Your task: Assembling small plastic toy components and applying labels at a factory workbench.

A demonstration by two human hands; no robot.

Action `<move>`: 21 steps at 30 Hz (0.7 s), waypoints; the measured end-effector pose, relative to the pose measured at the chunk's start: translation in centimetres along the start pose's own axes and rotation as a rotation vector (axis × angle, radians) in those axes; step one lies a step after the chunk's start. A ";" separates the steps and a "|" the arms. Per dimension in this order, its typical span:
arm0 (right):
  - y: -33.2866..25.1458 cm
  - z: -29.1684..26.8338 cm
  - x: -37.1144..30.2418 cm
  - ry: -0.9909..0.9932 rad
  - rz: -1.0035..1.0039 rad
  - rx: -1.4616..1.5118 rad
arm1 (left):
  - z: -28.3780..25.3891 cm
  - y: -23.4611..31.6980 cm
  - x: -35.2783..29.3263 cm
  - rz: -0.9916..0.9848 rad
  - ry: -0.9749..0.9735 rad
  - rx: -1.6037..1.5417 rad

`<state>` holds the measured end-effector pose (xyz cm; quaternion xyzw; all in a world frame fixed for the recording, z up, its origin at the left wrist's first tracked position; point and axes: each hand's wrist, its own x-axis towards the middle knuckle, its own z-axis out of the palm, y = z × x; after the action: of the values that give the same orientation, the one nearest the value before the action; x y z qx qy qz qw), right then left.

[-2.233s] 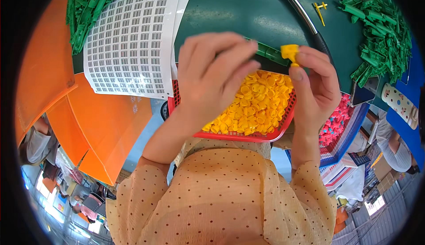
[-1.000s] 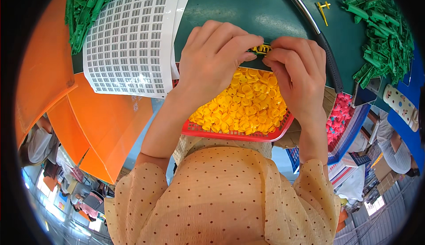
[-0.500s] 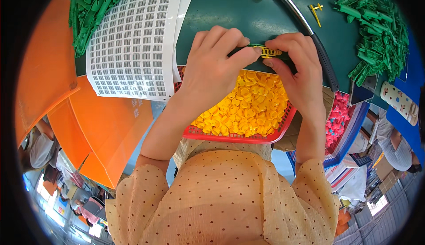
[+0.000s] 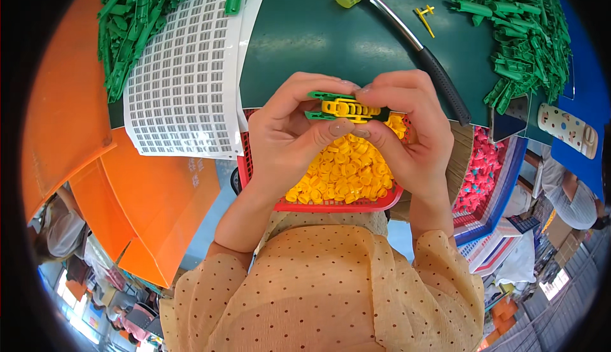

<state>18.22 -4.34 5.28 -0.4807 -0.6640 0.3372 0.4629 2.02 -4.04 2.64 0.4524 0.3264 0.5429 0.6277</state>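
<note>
Over the near edge of the dark green table, both hands pinch one small plastic assembly between thumbs and fingertips. It has a yellow slotted piece lying between two green plastic arms. My left hand closes on its green end, thumb against the underside. My right hand grips the other end, and its fingers hide part of the piece. Just below the hands, a red basket holds many small yellow rings.
A mallet with a yellow face and black grip lies beyond my right hand, near a thin yellow piece. Green plastic parts pile at right and more at left, by printed label sheets. A phone rests at the right edge.
Both hands have drawn nearer to my body with the assembly. It now shows more of its green arms and yellow slotted face. The whole view has shifted slightly.
</note>
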 end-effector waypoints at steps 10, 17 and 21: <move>0.4 0.0 0.2 -0.134 -0.166 -0.193 | 0.9 0.2 -1.1 -0.165 0.144 -0.164; 0.0 0.4 -0.6 -0.005 0.092 0.177 | 1.0 1.9 -0.9 -0.275 0.166 -0.267; 0.4 0.6 -0.9 0.001 0.122 0.262 | 1.2 2.0 -1.3 -0.250 0.168 -0.203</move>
<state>17.87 -5.02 4.45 -0.4559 -0.5833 0.4484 0.5009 2.10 -5.61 4.81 0.2958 0.3748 0.5266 0.7034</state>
